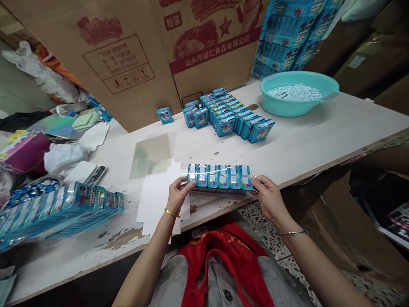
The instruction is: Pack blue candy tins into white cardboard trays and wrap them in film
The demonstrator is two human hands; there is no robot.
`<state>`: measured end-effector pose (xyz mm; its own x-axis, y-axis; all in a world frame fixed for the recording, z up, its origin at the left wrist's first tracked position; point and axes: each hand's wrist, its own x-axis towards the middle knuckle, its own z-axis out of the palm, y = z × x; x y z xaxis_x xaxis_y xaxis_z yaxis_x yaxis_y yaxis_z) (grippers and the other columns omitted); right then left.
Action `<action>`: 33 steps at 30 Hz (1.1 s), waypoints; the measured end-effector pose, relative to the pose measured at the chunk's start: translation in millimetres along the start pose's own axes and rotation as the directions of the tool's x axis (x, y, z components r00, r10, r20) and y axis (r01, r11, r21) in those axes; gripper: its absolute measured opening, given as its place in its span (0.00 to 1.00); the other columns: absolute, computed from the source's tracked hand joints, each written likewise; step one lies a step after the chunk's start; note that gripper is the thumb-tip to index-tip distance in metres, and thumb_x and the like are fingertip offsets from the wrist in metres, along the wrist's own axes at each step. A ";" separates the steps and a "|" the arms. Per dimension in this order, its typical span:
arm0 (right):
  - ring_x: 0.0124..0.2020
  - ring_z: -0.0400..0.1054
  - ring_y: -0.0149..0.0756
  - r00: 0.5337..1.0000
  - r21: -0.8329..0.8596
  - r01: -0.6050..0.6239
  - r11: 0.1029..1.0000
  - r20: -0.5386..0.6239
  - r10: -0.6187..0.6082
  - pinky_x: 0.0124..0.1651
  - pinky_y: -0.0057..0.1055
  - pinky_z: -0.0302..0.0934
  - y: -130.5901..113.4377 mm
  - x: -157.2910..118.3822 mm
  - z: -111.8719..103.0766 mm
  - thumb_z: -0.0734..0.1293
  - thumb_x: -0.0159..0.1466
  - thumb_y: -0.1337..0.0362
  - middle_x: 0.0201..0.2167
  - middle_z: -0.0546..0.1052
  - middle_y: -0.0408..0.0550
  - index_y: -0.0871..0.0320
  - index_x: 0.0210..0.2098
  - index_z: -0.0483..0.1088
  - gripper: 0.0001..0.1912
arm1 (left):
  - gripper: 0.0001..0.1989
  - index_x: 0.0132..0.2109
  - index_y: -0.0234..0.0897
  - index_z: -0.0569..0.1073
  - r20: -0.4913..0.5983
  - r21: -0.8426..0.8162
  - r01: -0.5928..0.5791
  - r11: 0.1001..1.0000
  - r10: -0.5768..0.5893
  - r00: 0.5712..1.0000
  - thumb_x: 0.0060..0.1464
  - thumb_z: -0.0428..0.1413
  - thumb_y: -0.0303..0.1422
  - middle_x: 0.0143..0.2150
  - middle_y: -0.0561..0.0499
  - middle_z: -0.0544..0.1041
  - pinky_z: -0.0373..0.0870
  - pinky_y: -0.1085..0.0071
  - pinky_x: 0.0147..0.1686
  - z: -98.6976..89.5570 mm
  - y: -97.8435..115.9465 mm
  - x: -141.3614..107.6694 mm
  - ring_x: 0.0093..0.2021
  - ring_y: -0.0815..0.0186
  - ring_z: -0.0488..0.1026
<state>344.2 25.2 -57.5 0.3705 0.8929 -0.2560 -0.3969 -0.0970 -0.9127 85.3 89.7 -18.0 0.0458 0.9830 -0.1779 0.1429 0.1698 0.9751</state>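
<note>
A clear plastic tray [219, 176] holding a row of several small blue candy packs lies near the table's front edge. My left hand [179, 192] pinches its left end between thumb and fingers. At the opposite end, my right hand [267, 197] grips the corner in the same way. Flat white card sheets [156, 204] lie to the left, partly beneath the tray's left side. Beyond the tray, rows of loose blue candy packs [226, 124] stand on the table, with one single pack [165, 115] apart from them.
A turquoise basin [284, 106] of small white pieces stands at the back right. Behind the packs rises a large cardboard carton [128, 68]. Filled blue trays [60, 209] are stacked at the left, beside plastic bags and a phone [96, 175]. More blue packages [284, 38] tower behind the basin.
</note>
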 end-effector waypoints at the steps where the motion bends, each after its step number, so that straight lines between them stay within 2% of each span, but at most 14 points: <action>1: 0.26 0.58 0.28 1.000 0.017 -0.004 1.000 -0.001 0.004 0.28 0.24 0.56 -1.5 0.2 -0.1 0.74 0.52 0.49 0.22 0.63 0.37 0.56 0.22 0.59 0.23 | 0.17 0.37 0.35 0.77 -0.004 -0.009 -0.001 1.000 0.001 1.000 0.42 0.67 0.40 0.36 0.50 0.80 0.70 0.69 0.40 0.3 -0.6 0.0 0.35 0.67 0.75; 8: 0.28 0.61 0.28 0.998 0.111 -0.053 0.992 0.029 0.050 0.31 0.24 0.60 -6.3 4.3 -2.4 0.75 0.51 0.49 0.24 0.66 0.38 0.56 0.21 0.59 0.24 | 0.18 0.38 0.35 0.78 0.001 -0.036 -0.010 0.999 0.011 1.000 0.41 0.67 0.40 0.37 0.49 0.80 0.70 0.68 0.41 5.6 3.3 1.1 0.36 0.64 0.75; 14: 0.27 0.60 0.30 0.998 0.104 -0.057 0.993 0.004 0.057 0.31 0.26 0.61 -2.2 9.2 -3.7 0.75 0.48 0.47 0.23 0.66 0.38 0.55 0.21 0.59 0.25 | 0.20 0.38 0.34 0.77 -0.005 0.014 0.008 1.000 -0.008 1.000 0.38 0.68 0.41 0.36 0.50 0.79 0.70 0.70 0.38 6.0 3.1 8.3 0.34 0.65 0.75; 22: 0.29 0.58 0.29 0.998 0.111 -0.051 0.992 0.029 0.048 0.32 0.25 0.58 -0.8 13.2 -5.4 0.73 0.53 0.48 0.25 0.64 0.38 0.55 0.23 0.57 0.24 | 0.22 0.40 0.34 0.77 0.013 0.050 -0.013 0.999 0.013 1.000 0.38 0.68 0.42 0.38 0.47 0.80 0.72 0.68 0.38 5.3 9.0 12.9 0.35 0.63 0.75; 27: 0.28 0.58 0.29 0.999 0.113 -0.045 0.993 0.002 0.045 0.32 0.25 0.58 -1.6 13.3 -6.0 0.74 0.52 0.48 0.24 0.63 0.38 0.55 0.22 0.58 0.24 | 0.22 0.38 0.34 0.77 0.018 0.048 -0.009 0.999 0.008 1.000 0.36 0.69 0.42 0.36 0.47 0.80 0.73 0.67 0.37 7.0 8.5 16.6 0.34 0.62 0.75; 33: 0.28 0.57 0.28 0.999 0.127 -0.045 0.991 -0.008 0.047 0.33 0.23 0.58 -5.2 13.1 -6.5 0.74 0.53 0.49 0.23 0.62 0.37 0.56 0.22 0.58 0.24 | 0.21 0.39 0.35 0.77 0.053 0.051 -0.002 0.999 -0.001 0.999 0.39 0.68 0.42 0.38 0.47 0.80 0.72 0.67 0.39 7.0 9.8 19.3 0.36 0.62 0.75</action>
<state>356.6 34.5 -58.2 0.3585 0.8836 -0.3011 -0.5166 -0.0809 -0.8524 94.5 109.9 -12.8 0.0980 0.9777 -0.1858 0.1934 0.1644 0.9673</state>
